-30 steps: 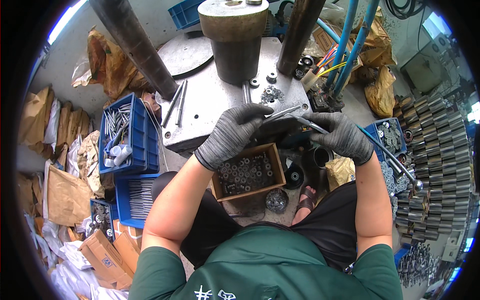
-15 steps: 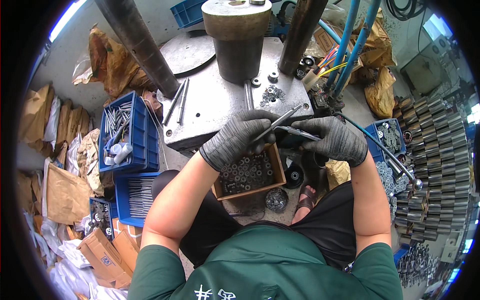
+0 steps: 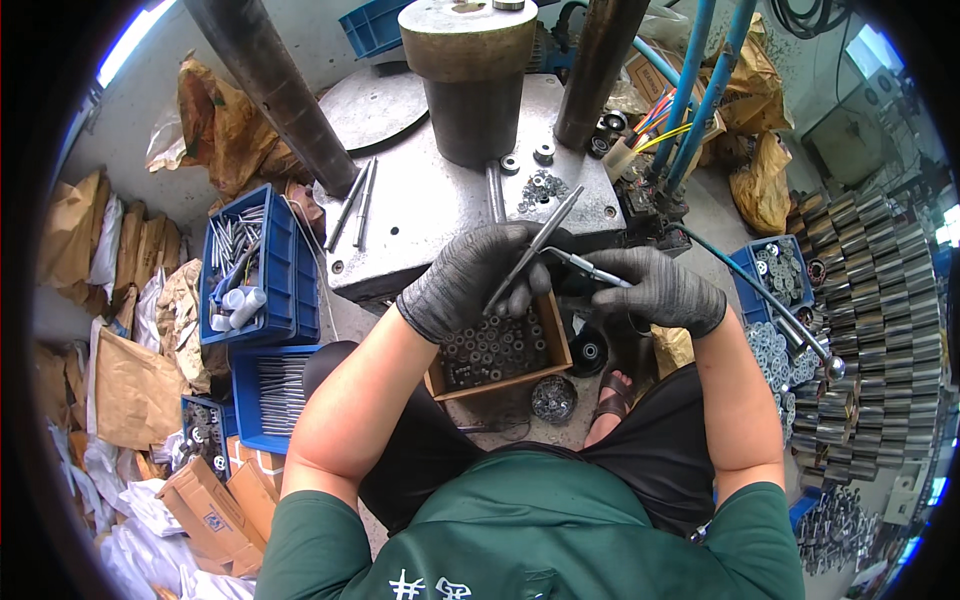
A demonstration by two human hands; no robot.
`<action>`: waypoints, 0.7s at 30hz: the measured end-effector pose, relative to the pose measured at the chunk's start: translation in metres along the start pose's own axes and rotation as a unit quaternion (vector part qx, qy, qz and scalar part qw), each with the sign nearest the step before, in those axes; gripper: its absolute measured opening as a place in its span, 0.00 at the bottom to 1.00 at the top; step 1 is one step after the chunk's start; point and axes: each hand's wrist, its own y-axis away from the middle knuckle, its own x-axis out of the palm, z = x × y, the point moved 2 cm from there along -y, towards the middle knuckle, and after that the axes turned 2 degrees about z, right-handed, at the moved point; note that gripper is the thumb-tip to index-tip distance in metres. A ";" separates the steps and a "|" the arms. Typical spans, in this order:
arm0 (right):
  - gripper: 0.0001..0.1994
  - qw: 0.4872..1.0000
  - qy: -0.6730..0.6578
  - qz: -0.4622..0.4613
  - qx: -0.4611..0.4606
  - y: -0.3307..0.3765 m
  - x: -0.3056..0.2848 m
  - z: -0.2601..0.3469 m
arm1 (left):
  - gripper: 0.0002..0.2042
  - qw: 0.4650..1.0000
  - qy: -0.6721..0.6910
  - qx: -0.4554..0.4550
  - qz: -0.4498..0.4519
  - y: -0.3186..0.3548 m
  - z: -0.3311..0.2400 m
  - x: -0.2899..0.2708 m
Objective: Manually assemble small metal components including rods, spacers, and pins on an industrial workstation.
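My left hand [image 3: 470, 270], in a dark grey glove, is closed around a thin metal shaft [image 3: 538, 245]. The shaft slants, its stepped upper end pointing up and right. On the other side, my right hand [image 3: 665, 285], gloved alike, grips a slim metal tool with a thin bent tip [image 3: 590, 268]; the palm hides its rear part, and its exact kind is unclear. That tip lies close to the shaft; whether they touch I cannot tell. Beneath my hands is a wooden box [image 3: 497, 388] of small dark round parts. Small rings [image 3: 543, 190] lie on the steel press table [image 3: 440, 215].
A thick press ram [image 3: 470, 100] stands between two steel columns [image 3: 275, 100]. Two more shafts [image 3: 366, 203] lie on the table's left. Blue bins [image 3: 308, 262] with metal shafts stand at left. On the right are a lever [image 3: 800, 325] with a ball end and stacked metal cylinders [image 3: 870, 350].
The shaft in my left hand has turned steeper, and its lower end now shows below the fingers. My right hand has shifted slightly left and down with the slim tool.
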 end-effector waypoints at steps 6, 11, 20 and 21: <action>0.26 0.989 -0.129 0.043 0.055 0.007 0.000 0.007 | 0.27 0.997 -0.064 0.032 -0.014 0.005 -0.001 0.000; 0.30 0.987 -0.120 -0.102 -0.011 -0.001 -0.015 0.010 | 0.25 0.995 -0.047 0.054 -0.072 0.015 -0.012 -0.005; 0.36 0.968 0.024 -0.250 -0.025 -0.042 -0.044 -0.056 | 0.24 0.985 -0.019 0.157 -0.076 0.036 -0.023 -0.010; 0.35 0.966 0.036 -0.256 -0.020 -0.045 -0.045 -0.057 | 0.24 0.985 -0.021 0.157 -0.075 0.035 -0.023 -0.009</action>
